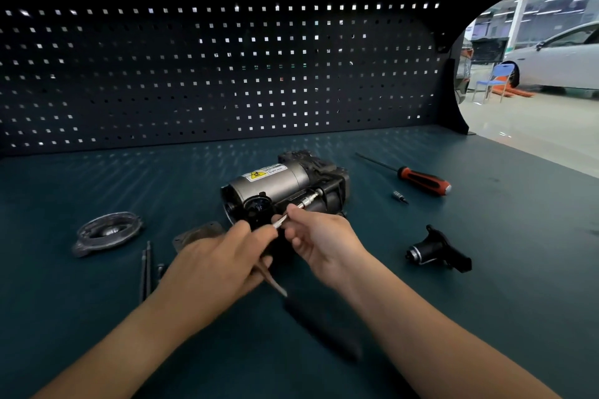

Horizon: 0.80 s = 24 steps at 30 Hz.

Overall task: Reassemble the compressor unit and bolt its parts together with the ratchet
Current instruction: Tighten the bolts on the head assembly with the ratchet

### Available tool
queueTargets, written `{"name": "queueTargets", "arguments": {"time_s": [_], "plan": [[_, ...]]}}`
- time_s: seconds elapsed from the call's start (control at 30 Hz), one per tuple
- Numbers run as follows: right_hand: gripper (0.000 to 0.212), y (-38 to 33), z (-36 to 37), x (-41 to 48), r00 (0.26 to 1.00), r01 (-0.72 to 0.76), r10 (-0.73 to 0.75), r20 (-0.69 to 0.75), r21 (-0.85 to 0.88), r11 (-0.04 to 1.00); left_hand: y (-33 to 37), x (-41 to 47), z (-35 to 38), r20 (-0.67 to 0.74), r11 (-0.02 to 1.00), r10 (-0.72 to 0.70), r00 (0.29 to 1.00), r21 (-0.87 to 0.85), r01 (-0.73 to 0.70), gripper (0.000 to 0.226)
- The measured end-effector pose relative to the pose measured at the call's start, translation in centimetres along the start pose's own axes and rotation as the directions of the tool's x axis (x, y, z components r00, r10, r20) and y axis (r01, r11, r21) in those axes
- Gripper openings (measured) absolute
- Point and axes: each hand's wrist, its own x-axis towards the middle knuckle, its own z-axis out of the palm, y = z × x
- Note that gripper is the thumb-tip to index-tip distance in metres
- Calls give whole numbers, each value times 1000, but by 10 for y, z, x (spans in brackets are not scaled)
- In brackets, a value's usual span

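The compressor unit (282, 186), a grey cylinder with a yellow warning label on a black body, lies on its side mid-bench. The ratchet's extension bar (306, 202) with its socket reaches along the unit's front side. My left hand (220, 264) grips the ratchet near its head, and the blurred dark handle (319, 322) trails toward me. My right hand (319, 243) pinches the extension bar just behind the socket. The bolt itself is hidden.
A round metal end cover (108, 231) lies left, with two long bolts (146, 270) and a flat plate (197, 233) near it. A small black valve part (437, 251) sits right. A red-handled screwdriver (421, 179) and a loose bit (399, 197) lie behind. A pegboard (220, 74) backs the bench.
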Motion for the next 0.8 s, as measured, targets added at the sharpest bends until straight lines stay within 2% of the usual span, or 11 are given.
{"name": "queueTargets", "arguments": {"time_s": [0.07,0.13,0.23,0.3,0.37,0.43,0.47,0.53,0.6,0.7,0.8], "plan": [[19,0,-1,0,1000,-15,15,12,0,1000,4,-1,0,39,996,-25,999,-83,28,27],[16,-2,-3,0,999,-27,27,35,19,999,17,3,-8,82,823,-322,943,-469,322,15],[15,-5,-4,-1,993,-82,71,93,112,990,25,19,-4,368,0,-638,676,-878,478,9],[16,-6,-4,-1,987,-114,98,130,119,986,25,25,-2,465,-190,-659,591,-863,467,20],[17,-5,-2,-2,987,-109,97,131,85,990,23,23,-3,421,-88,-653,630,-868,489,21],[20,-3,0,-2,991,-84,78,105,47,995,20,16,-10,136,487,-540,831,-755,440,30],[22,-3,0,-2,994,-70,66,92,35,997,13,14,-13,30,795,-380,925,-500,343,37],[21,0,0,-3,996,-55,53,67,24,998,1,8,-10,-88,999,33,996,-15,-34,48],[17,2,-1,-3,997,-54,53,47,21,998,-1,5,-7,-75,992,118,990,42,-115,36],[15,1,-2,-3,997,-55,54,55,23,998,14,5,-8,-33,882,-259,965,-415,222,26],[19,-2,-2,-3,994,-53,50,99,28,998,23,17,-3,370,-3,-633,680,-879,476,18]]}}
